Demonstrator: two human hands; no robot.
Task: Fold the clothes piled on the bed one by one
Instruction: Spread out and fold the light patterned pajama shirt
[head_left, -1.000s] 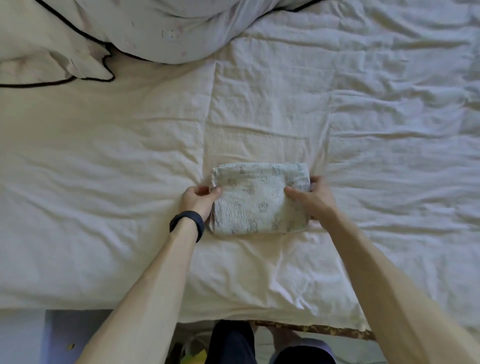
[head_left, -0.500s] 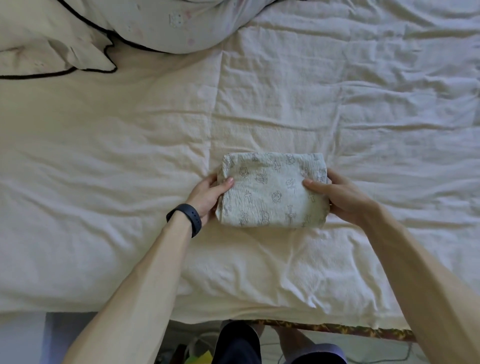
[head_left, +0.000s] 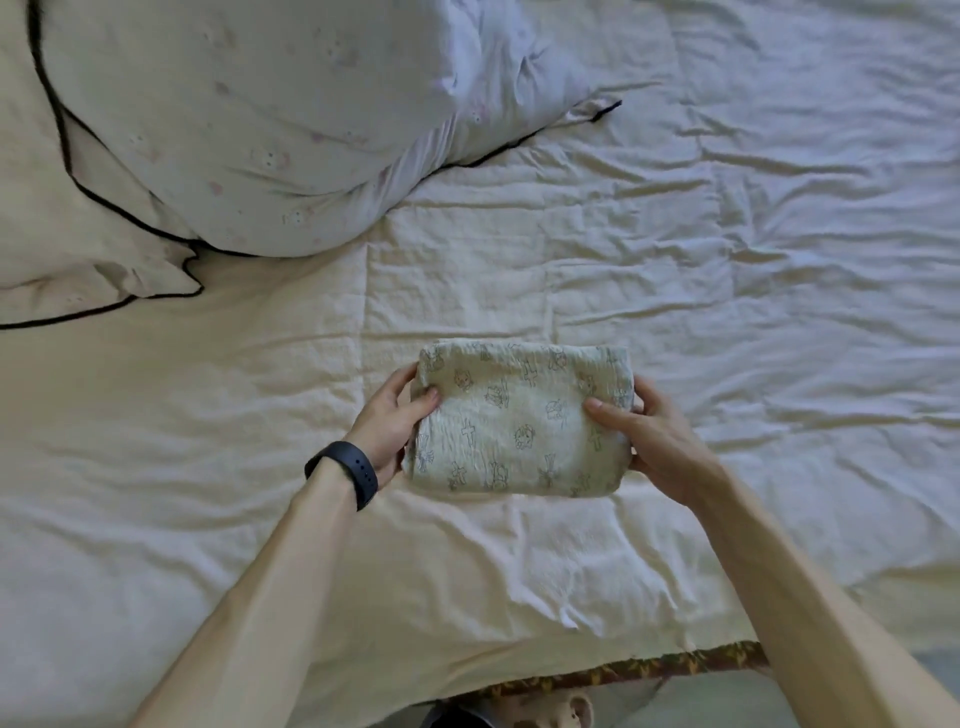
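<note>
- Target: folded garment (head_left: 519, 421) at the near middle of the bed (head_left: 779, 312), long axis left–right.
- The left grip (head_left: 387, 421) pinches its left end, the right grip (head_left: 649, 436) its right end.
- Neither grip is nearer; the next move likely takes both.

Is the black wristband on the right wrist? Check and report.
No, the black wristband sits just behind the left hand, which grips one end of the folded garment.
</note>
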